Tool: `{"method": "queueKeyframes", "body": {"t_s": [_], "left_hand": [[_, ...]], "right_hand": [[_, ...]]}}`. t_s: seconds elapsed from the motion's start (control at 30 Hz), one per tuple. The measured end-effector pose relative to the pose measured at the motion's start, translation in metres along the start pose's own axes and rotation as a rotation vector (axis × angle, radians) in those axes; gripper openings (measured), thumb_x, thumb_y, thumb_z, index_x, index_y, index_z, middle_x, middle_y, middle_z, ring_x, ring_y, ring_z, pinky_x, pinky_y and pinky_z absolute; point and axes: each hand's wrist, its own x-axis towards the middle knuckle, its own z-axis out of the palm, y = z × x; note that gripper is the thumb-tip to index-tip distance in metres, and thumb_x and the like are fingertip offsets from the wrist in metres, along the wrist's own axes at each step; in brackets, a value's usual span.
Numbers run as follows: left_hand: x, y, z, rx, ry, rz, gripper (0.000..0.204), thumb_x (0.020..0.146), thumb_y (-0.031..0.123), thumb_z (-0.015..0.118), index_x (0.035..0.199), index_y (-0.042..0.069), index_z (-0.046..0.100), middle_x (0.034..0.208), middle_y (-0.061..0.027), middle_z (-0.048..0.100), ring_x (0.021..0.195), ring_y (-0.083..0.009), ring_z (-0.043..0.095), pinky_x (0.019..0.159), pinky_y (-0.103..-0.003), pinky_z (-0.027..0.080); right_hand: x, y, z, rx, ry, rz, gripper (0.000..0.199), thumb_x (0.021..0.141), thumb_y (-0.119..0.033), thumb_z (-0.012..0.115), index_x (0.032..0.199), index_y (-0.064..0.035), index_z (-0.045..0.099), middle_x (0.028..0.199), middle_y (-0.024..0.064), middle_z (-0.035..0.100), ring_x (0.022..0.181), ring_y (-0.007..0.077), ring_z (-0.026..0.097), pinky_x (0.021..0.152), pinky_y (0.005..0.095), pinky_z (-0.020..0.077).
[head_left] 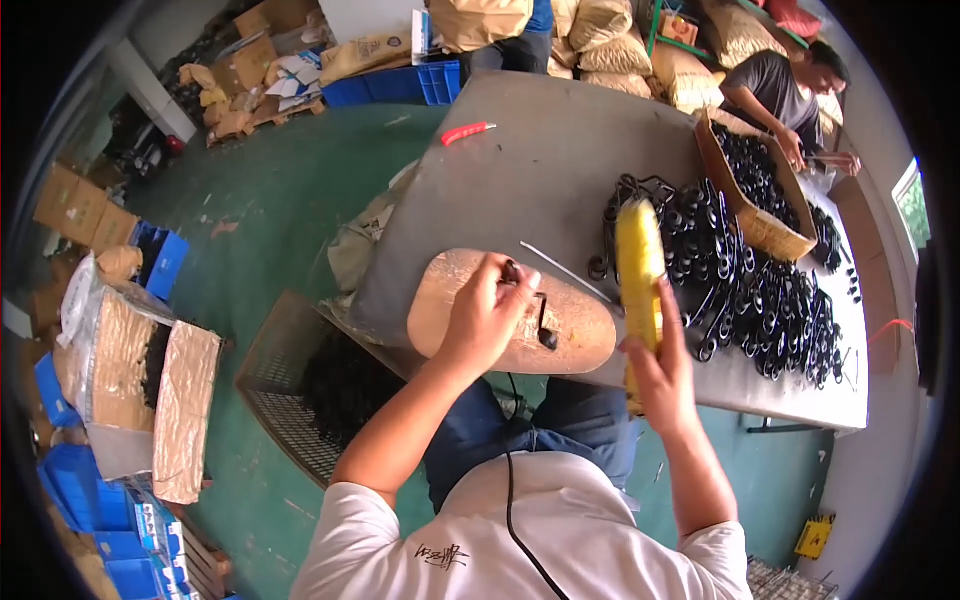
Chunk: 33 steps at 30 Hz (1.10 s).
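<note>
My left hand [488,312] is closed over an oval wooden board [440,290], pinching a small black part [511,272] between thumb and fingers. Just right of those fingers, a bent black rod with a round end [546,325] rests on the board. My right hand [664,365] grips a long yellow object [640,262], upright and partly blurred, at the board's right end; its exact kind cannot be made out. A thin straight metal rod [562,266] lies along the board's far edge.
Piles of black ring-ended metal parts [735,285] cover the table's [520,190] right side beside a box of black parts [765,180]. A red-handled knife [467,132] lies far off. A co-worker [785,100] sits at far right. A mesh crate [290,390] stands left below.
</note>
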Motion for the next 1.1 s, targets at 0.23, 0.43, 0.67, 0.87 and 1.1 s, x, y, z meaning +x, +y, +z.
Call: {"method": "queueKeyframes", "body": {"t_s": [0.23,0.43,0.67,0.87,1.1], "left_hand": [[-0.006,-0.005,0.019,0.336,-0.033,0.278,0.022,0.097,0.018,0.066,0.094,-0.001,0.056,0.079,-0.0091,0.060,0.071,-0.0161,0.064,0.067,-0.030,0.051],[-0.002,-0.009,0.015,0.293,-0.028,0.222,0.022,0.092,0.016,0.071,0.089,0.000,0.056,0.075,-0.0087,0.058,0.065,-0.0168,0.062,0.059,-0.032,0.050],[-0.019,-0.009,0.006,0.354,0.024,0.285,0.017,0.091,0.014,0.071,0.096,0.001,0.062,0.074,-0.0037,0.058,0.065,-0.0121,0.055,0.061,-0.028,0.048],[-0.046,0.002,-0.055,0.193,0.378,0.050,0.013,0.097,0.016,0.065,0.096,0.006,0.058,0.077,0.0038,0.057,0.066,-0.0041,0.050,0.062,-0.023,0.046],[-0.109,0.002,-0.167,0.655,0.754,-0.089,0.016,0.095,0.015,0.064,0.094,0.001,0.056,0.077,-0.0012,0.058,0.068,-0.0092,0.051,0.063,-0.028,0.045]], "right_hand": [[-0.015,0.013,0.012,0.011,0.200,-0.338,0.071,0.094,0.003,0.047,0.156,-0.0032,0.014,0.132,0.0211,0.050,0.100,0.0202,0.056,0.090,0.0342,0.0489],[-0.001,0.099,0.061,-0.480,-0.232,-0.275,0.071,0.089,-0.006,0.053,0.154,-0.0115,0.026,0.125,0.0360,0.054,0.097,0.0509,0.062,0.082,0.0534,0.0514],[0.023,0.079,0.040,-0.497,-0.250,-0.119,0.074,0.089,-0.016,0.060,0.154,-0.0263,0.027,0.106,0.0311,0.063,0.083,0.0491,0.065,0.074,0.0532,0.0537],[0.036,0.093,0.039,-0.939,-0.216,-0.420,0.051,0.085,-0.022,0.068,0.134,-0.0153,0.056,0.123,0.0127,0.057,0.113,0.0324,0.054,0.097,0.0438,0.0443],[0.043,0.122,0.005,-0.713,-0.050,-0.460,0.032,0.085,-0.018,0.068,0.117,-0.0106,0.066,0.119,0.0130,0.059,0.108,0.0336,0.056,0.095,0.0445,0.0461]]}}
